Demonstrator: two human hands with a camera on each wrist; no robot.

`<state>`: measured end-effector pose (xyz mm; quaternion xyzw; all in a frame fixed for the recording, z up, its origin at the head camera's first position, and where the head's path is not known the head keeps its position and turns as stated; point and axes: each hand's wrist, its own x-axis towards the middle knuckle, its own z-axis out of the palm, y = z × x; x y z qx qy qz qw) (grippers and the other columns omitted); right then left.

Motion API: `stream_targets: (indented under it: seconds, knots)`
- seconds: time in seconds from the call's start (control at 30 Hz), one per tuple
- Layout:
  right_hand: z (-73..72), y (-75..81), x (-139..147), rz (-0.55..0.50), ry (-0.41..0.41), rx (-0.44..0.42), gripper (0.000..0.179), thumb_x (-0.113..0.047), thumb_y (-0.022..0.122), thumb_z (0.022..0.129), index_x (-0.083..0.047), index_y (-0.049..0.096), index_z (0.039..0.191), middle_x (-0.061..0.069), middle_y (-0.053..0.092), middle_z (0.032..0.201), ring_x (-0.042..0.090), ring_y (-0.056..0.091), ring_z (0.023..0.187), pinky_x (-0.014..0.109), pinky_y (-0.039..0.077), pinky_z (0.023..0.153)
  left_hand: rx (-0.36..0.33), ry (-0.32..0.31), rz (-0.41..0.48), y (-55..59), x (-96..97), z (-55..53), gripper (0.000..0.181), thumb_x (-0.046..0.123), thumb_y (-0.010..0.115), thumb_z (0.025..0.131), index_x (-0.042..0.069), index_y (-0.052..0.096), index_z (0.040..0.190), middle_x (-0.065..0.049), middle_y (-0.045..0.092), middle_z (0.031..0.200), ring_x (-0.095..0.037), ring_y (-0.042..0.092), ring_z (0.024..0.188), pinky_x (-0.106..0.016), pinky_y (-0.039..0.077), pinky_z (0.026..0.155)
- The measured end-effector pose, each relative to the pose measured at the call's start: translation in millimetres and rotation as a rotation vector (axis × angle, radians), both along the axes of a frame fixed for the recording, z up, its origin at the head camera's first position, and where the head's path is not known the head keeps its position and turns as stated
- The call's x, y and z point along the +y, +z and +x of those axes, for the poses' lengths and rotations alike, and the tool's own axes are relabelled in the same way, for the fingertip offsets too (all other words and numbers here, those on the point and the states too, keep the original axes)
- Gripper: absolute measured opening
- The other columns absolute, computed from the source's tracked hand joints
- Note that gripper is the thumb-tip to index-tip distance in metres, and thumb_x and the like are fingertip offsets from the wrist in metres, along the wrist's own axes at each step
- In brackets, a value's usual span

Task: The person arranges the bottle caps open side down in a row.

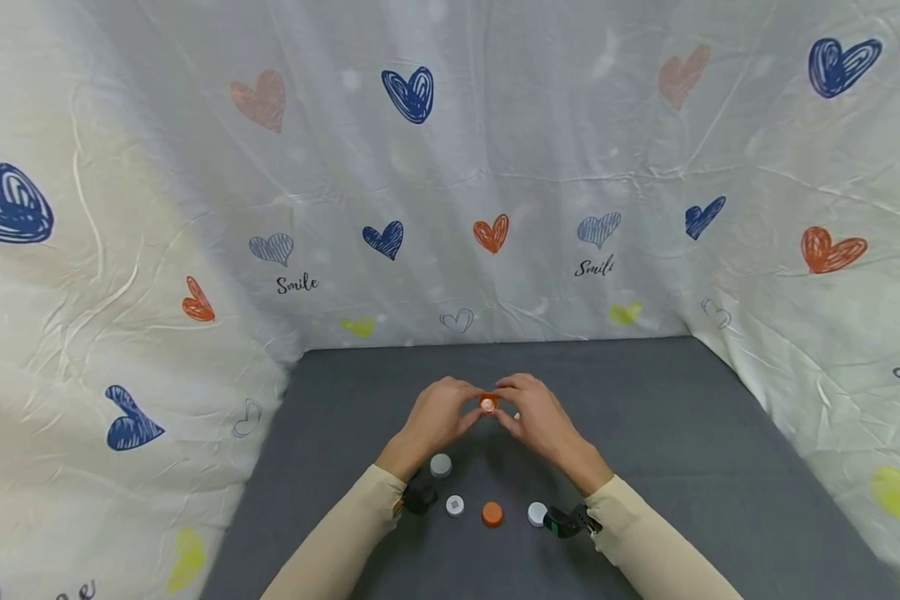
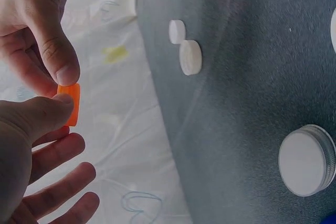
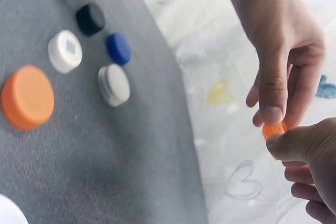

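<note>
Both hands meet over the middle of the table, pinching one small orange bottle cap [image 1: 488, 402] between thumbs and fingers. My left hand [image 1: 437, 414] holds it from the left, and my right hand [image 1: 537, 419] from the right. In the head view a pale inner face of this cap shows. The left wrist view gives the orange cap [image 2: 75, 104] edge-on, the left thumb against its side and the right thumb at its upper end. Remaining fingers of the left hand [image 2: 31, 150] are spread apart. In the right wrist view, fingertips cover much of the cap [image 3: 273, 129].
Nearer on the dark table lie a ridged whitish cap [image 1: 441, 465], a white cap with a square mark [image 1: 455, 505], a larger orange cap [image 1: 492, 514] and a white cap [image 1: 537, 514]. A black cap [image 3: 91, 19] and blue cap [image 3: 119, 49] sit by the left forearm.
</note>
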<state>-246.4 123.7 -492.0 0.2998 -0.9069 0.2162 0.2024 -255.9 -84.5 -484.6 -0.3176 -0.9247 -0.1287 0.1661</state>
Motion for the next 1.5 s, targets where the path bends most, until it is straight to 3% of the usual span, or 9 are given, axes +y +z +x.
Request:
stream_targets:
  seconds: [0.27,0.43,0.67,1.13,1.37,1.5]
  knots:
    - [21.9,5.7,0,-0.057,0.033,0.067,0.029,-0.023,0.085,0.082,-0.011,0.077,0.108,0.008,0.070,0.115,0.025,0.064,0.109,0.046,0.056,0.090,0.058,-0.050,0.100,1.5,-7.7,22.4,0.030,0.034,0.079,0.087,0.019,0.077,0.113,0.006,0.076,0.102,-0.013,0.067,0.098,-0.033,0.058,0.085]
    - [30.2,-3.0,-1,-0.086,0.058,0.096,0.034,-0.022,0.087,0.080,-0.010,0.077,0.109,0.007,0.070,0.115,0.024,0.064,0.108,0.043,0.057,0.089,0.062,-0.080,0.154,-8.2,-12.9,32.0,0.031,0.030,0.081,0.086,0.018,0.076,0.114,0.005,0.076,0.103,-0.012,0.067,0.097,-0.032,0.057,0.084]
    - [42.6,-15.6,-3,-0.111,0.060,0.051,0.037,-0.021,0.087,0.079,-0.011,0.076,0.113,0.004,0.069,0.116,0.022,0.063,0.111,0.040,0.057,0.091,0.059,-0.122,0.178,-20.7,-17.2,40.7,0.033,0.028,0.084,0.084,0.017,0.076,0.114,0.004,0.076,0.103,-0.012,0.067,0.096,-0.032,0.058,0.083]
    - [49.2,-20.6,0,-0.123,0.109,0.031,0.036,-0.022,0.086,0.080,-0.013,0.075,0.112,0.004,0.069,0.118,0.020,0.062,0.114,0.041,0.056,0.092,0.113,-0.181,0.194,-26.9,-22.0,48.1,0.033,0.028,0.084,0.083,0.017,0.076,0.113,0.006,0.075,0.102,-0.011,0.066,0.095,-0.029,0.057,0.082]
    - [51.2,-18.5,1,-0.134,0.100,0.010,0.033,-0.026,0.083,0.084,-0.014,0.074,0.113,0.003,0.068,0.119,0.019,0.062,0.115,0.041,0.056,0.091,0.227,-0.160,0.105,-27.5,-25.2,50.4,0.039,0.030,0.084,0.082,0.017,0.074,0.118,0.006,0.073,0.108,-0.012,0.064,0.097,-0.031,0.054,0.082]
    - [52.8,-15.1,2,-0.160,0.093,-0.032,0.034,-0.027,0.081,0.086,-0.013,0.074,0.116,0.005,0.069,0.120,0.019,0.062,0.115,0.041,0.056,0.091,0.277,-0.179,0.108,-25.7,-26.0,51.5,0.042,0.023,0.087,0.078,0.018,0.073,0.118,0.005,0.073,0.109,-0.013,0.063,0.098,-0.030,0.054,0.081]
